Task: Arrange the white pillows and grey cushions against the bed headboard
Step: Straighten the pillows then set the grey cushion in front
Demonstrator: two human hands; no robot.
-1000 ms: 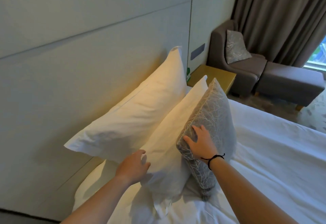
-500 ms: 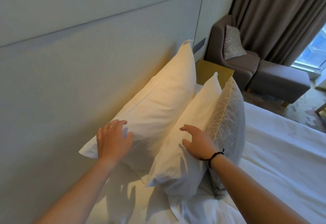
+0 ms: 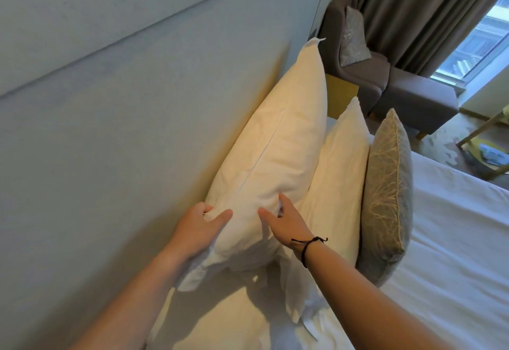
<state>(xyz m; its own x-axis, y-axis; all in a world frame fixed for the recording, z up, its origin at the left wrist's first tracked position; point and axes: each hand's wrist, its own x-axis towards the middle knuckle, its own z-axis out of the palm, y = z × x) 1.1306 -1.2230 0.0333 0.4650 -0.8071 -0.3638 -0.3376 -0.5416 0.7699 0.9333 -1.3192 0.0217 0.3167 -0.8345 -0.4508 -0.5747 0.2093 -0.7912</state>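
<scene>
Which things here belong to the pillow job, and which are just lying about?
Part of the job:
- large white pillow, gripped at its near end by left hand and right hand
- second white pillow
- grey cushion
- headboard

Just lying about:
- armchair with its own cushion
- footstool
- yellow side table
- curtain

Headboard [image 3: 115,118] blocks left — mattress [image 3: 454,239] open.

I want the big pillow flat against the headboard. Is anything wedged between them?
Nothing visible. The big white pillow leans straight on the headboard; both the left hand and right hand grip its near end.
</scene>
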